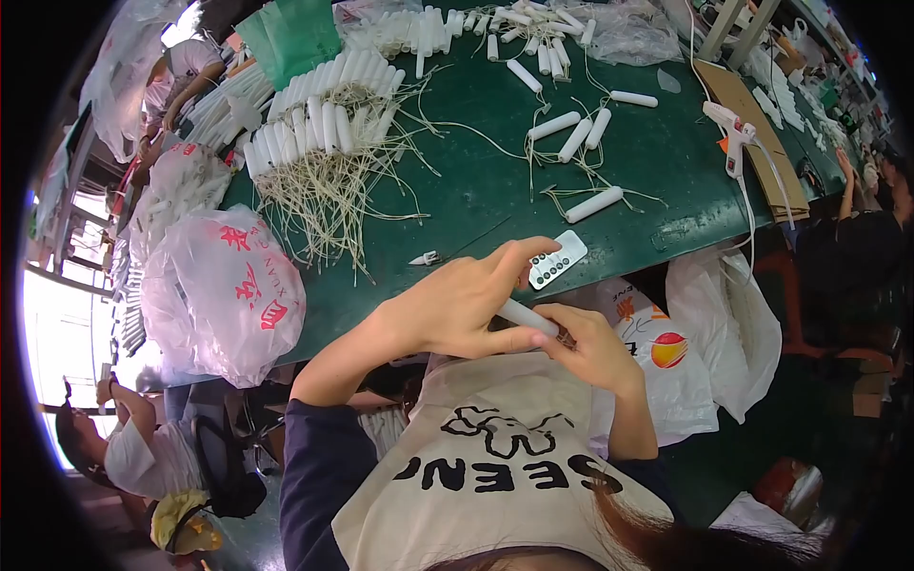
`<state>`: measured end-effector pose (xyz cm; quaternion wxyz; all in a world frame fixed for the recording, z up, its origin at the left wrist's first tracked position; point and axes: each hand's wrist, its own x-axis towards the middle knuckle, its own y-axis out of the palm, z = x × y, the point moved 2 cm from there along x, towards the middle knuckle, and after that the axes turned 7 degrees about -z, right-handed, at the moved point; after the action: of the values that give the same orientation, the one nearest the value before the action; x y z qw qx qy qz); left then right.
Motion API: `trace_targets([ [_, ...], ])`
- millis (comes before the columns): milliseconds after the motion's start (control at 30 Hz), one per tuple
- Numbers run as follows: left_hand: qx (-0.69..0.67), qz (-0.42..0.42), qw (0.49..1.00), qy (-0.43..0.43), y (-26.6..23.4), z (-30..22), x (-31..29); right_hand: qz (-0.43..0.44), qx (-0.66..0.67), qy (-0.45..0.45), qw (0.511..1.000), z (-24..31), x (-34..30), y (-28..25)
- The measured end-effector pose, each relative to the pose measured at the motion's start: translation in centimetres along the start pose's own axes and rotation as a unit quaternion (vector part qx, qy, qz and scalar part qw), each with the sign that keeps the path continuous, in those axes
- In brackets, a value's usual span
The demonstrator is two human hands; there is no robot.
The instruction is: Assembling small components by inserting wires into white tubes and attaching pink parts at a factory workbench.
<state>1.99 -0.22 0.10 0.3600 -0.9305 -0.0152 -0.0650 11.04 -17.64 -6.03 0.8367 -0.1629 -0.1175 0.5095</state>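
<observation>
Between my hands is a white candle-like tube (529, 318), lying at a slant just off the table's front edge. My left hand (446, 303) is closed over its upper left end, thumb along the lower side. The left index finger reaches out to a small white card (559, 261) with rows of dark round dots, touching or overlapping its edge. Closed around the tube's lower right end is my right hand (600, 354), thumb and fingers pressed together. One loose white tube (593, 205) with thin wires lies beyond the card. A small white pointed piece (426, 258) with a dark wire rests left of it.
The green table (476, 195) carries a bundle of wired white tubes (305, 133) and several scattered ones at the back. A glue gun (731, 133) stands at the right edge by cardboard (762, 152). Plastic bags (219, 285) flank the table; other people sit nearby.
</observation>
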Motion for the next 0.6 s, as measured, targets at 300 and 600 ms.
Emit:
trace_targets([
  [300, 0.02, 0.024, 0.999, 0.041, -1.0, 0.2, -0.5, 0.01, 0.068, 0.01, 0.998, -1.3, 0.0, 0.8],
  [600, -0.05, -0.06, 0.997, -0.005, -1.5, 0.5, -0.9, -0.012, 0.134, 0.031, 0.99, -1.6, 0.2, 0.9],
])
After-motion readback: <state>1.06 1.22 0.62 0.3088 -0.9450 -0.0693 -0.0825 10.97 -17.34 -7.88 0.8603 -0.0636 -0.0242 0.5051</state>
